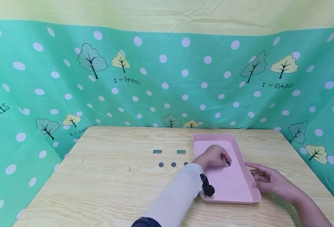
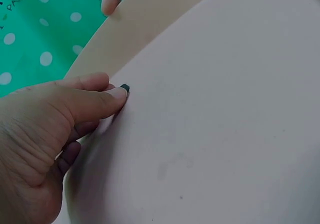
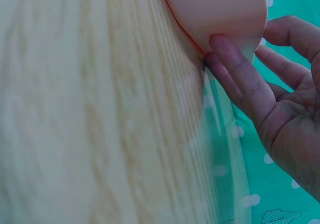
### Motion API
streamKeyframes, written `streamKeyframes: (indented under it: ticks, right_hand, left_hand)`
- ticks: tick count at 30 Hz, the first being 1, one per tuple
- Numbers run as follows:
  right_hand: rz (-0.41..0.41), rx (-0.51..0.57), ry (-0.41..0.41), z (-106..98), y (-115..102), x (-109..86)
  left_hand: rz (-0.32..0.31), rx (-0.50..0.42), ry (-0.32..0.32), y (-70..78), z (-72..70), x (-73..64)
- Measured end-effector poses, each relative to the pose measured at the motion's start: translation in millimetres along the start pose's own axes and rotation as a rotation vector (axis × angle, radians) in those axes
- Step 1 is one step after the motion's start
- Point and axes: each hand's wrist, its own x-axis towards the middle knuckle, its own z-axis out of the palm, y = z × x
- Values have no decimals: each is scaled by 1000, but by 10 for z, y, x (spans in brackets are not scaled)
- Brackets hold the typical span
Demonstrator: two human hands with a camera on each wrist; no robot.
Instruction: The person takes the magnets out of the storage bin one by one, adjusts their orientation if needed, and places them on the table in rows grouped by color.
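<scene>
Inside the pink tray (image 1: 220,189), my left hand (image 1: 215,156) pinches a small dark disc (image 1: 228,164) between thumb and fingertips, low over the tray floor. In the left wrist view only the dark edge of the disc (image 2: 125,88) shows past the thumb; the rest is hidden by the fingers. My right hand (image 1: 272,181) is at the tray's right outer side, its fingers extended against the wall. In the right wrist view, extended fingers (image 3: 245,79) touch the outside of the tray wall (image 3: 220,14).
Left of the tray, three dark discs (image 1: 173,164) lie in a row on the wooden table (image 1: 104,189), the rightmost partly covered by the left sleeve (image 1: 175,195). Behind them lie two dark green rectangular pieces (image 1: 157,151). A green dotted curtain (image 1: 155,78) hangs behind the table.
</scene>
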Motion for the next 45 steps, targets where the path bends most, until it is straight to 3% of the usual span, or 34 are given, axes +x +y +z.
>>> streamKeyframes:
  ticks: [6,12,19,27,40,45]
  right_hand:
    - [-30,-5,-14,3,1,12]
    - [-26,-4,-13,7,-5,13]
    - [-2,-1,0,6,-14,-2]
    - [-8,-11,-5,9,-23,-3]
    - [36,-17,10,12,-39,-5]
    - [25,-19,8,12,-34,2]
  left_hand:
    - [30,-39,10,-38,-9,0]
    - [0,-57,46,-42,-9,-3]
    - [-4,-131,79,26,-9,4]
    - [9,-168,64,124,-60,-3]
    - [21,-281,117,176,-258,-196]
    - [21,-275,154,179,-318,-276]
